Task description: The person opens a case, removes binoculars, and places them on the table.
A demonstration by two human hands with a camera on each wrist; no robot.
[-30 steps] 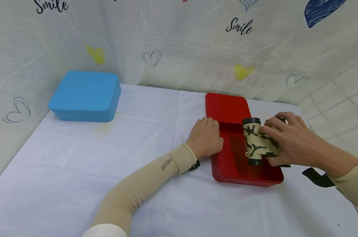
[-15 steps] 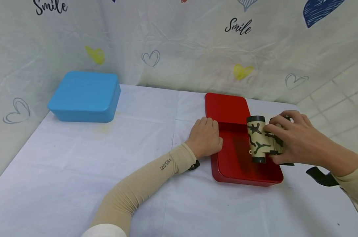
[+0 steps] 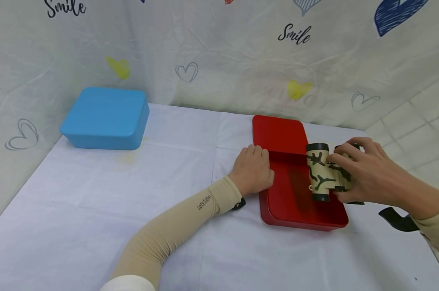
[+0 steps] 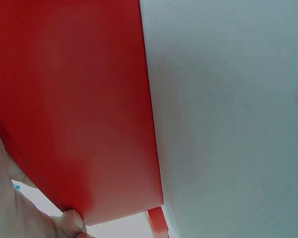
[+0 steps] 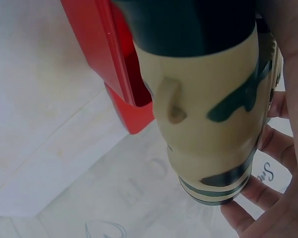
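My right hand (image 3: 375, 176) grips a pair of camouflage binoculars (image 3: 318, 171), tan with dark green patches and black ends. They are over the right side of the red box (image 3: 282, 208), and their far barrel is mostly hidden by the hand. Up close in the right wrist view, one binocular barrel (image 5: 198, 99) shows a small strap loop, with fingers around its other side. My left hand (image 3: 252, 169) holds the box's left wall, thumb over the rim. In the left wrist view, fingertips (image 4: 72, 223) pinch the edge of the red wall (image 4: 89, 114).
The box's red lid (image 3: 279, 133) lies open behind it, toward the back wall. A closed blue box (image 3: 106, 117) stands at the back left. Everything is on a white cloth-covered table (image 3: 190, 242). A printed curtain (image 3: 223, 52) hangs behind the table.
My right hand has shifted slightly to the right with the binoculars, more of the box's inside showing to their left. The left hand keeps its hold, and the red box stays in place.
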